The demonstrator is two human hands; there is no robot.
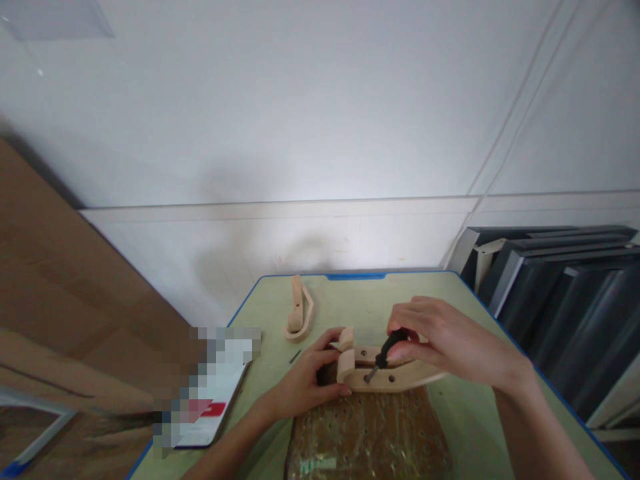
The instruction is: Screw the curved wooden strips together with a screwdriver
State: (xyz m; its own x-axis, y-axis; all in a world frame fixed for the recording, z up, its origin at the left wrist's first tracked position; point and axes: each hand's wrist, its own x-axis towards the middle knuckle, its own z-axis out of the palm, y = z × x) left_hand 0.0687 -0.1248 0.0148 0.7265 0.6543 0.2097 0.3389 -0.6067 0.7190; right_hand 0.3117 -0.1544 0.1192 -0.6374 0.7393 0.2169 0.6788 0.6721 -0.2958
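A black-handled screwdriver [387, 349] is gripped in my right hand [433, 333]. Its metal shaft slants down to a dark hole in a pale wooden piece [413, 377], which has two curved arms and several holes. My left hand [313, 373] is wrapped round the blocky left end of that piece. Beneath it lies a brown board [370, 433] wrapped in clear plastic, scarred with small holes. Farther back, a second wooden piece [299, 307] of curved shape rests on the table. A small dark rod [295, 357] lies left of my left hand.
The pale green table [350, 300] has a blue edge and stands against a white wall [320, 120]. A flat panel [215, 393], partly pixelated, lies at the table's left. Large cardboard [65, 287] leans at far left. Dark panels [555, 293] are stacked beyond the right edge.
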